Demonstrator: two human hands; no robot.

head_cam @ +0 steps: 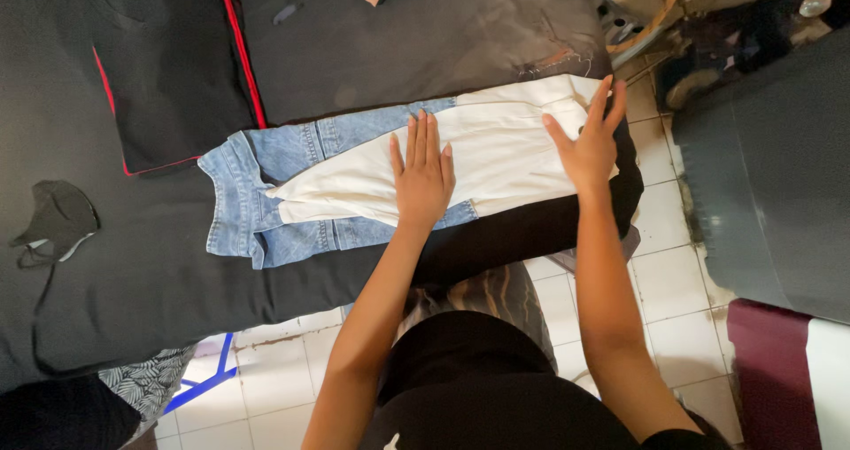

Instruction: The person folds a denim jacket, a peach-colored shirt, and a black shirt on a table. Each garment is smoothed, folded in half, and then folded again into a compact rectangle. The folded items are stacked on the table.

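A folded garment of light blue denim (266, 184) and cream white cloth (505, 153) lies across a table covered in dark fabric (133, 282). My left hand (422, 174) rests flat on the middle of the white cloth, fingers together and pointing away from me. My right hand (589, 144) presses flat on the white cloth's right end, fingers spread. Neither hand grips anything.
A black garment with red piping (168, 69) lies at the back left. A black face mask (55, 220) sits at the left. White floor tiles (664, 282) show under the table's near edge. A dark grey surface (770, 175) stands at the right.
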